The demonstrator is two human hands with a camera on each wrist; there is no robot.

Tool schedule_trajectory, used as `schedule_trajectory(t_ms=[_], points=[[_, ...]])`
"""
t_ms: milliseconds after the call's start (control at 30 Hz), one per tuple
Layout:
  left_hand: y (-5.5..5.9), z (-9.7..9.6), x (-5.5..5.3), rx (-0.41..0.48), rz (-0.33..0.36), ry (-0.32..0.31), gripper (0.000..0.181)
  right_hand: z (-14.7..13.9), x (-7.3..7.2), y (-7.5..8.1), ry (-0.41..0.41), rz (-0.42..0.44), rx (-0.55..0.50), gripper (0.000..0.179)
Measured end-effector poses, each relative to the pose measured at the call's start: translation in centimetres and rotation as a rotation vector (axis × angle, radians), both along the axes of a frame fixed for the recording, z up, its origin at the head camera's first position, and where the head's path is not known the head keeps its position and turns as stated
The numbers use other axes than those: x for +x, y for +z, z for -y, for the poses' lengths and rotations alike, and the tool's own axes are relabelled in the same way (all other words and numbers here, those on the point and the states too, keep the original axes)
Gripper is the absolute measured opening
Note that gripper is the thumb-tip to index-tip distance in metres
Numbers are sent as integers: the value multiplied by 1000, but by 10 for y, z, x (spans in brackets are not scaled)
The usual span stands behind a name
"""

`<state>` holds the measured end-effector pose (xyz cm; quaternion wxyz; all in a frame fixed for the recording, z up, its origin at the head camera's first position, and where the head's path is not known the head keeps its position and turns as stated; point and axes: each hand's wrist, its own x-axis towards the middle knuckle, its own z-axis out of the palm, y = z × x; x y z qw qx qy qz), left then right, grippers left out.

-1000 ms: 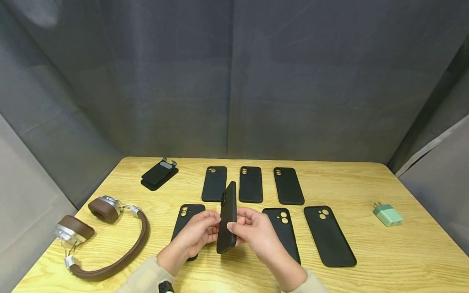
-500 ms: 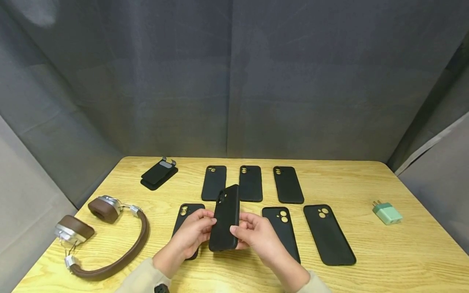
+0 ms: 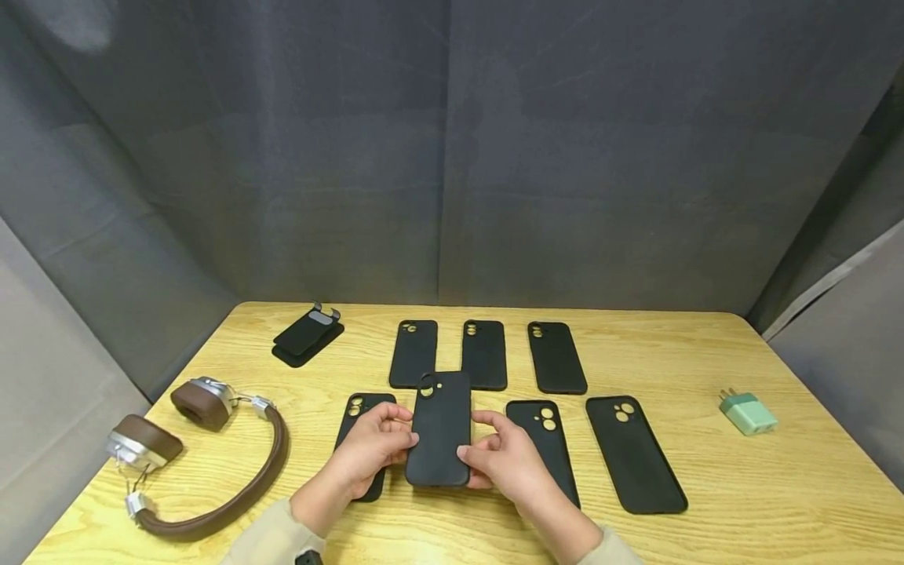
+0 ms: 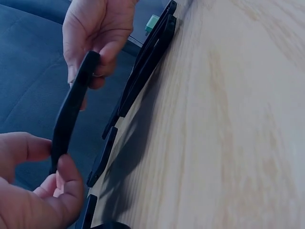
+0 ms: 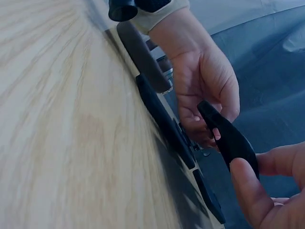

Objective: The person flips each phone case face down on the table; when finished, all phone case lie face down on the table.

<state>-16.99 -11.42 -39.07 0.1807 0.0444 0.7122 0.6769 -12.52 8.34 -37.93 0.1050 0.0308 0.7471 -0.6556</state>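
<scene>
A black phone case [image 3: 441, 431] is held above the table, its back with the camera cutout turned up toward the head view. My left hand [image 3: 374, 446] pinches its left edge between thumb and fingers. On the opposite edge my right hand [image 3: 507, 455] grips it, thumb on the lower right side. Both wrist views show the held case [image 4: 71, 105] edge-on, off the tabletop. Under my left hand lies another black case [image 3: 367, 490], partly hidden. Close to my right hand lies a case [image 3: 547, 439] with its inner side up.
Three black cases, one of them the middle case [image 3: 483, 357], lie in a back row. Another case [image 3: 636, 463] is at right. Brown headphones [image 3: 271, 455] lie at left, a black phone stand [image 3: 307, 337] at back left, a green charger [image 3: 749, 413] at far right.
The held case has turned from nearly edge-on to showing its full back, and its top has tipped lower. Both hands keep their hold; the cases on the table have not moved.
</scene>
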Motion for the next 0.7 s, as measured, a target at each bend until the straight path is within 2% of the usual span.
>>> schedule_trajectory(t_ms=[300, 533, 700], points=[[0, -2, 4, -156, -28, -28, 29, -1, -1, -12, 15, 36, 36, 58], [-5, -5, 2, -263, -79, -44, 25, -1, -3, -18, 20, 53, 70, 58], [-4, -7, 2, -331, -98, -58, 24, -2, -3, -22, 43, 77, 107, 59]])
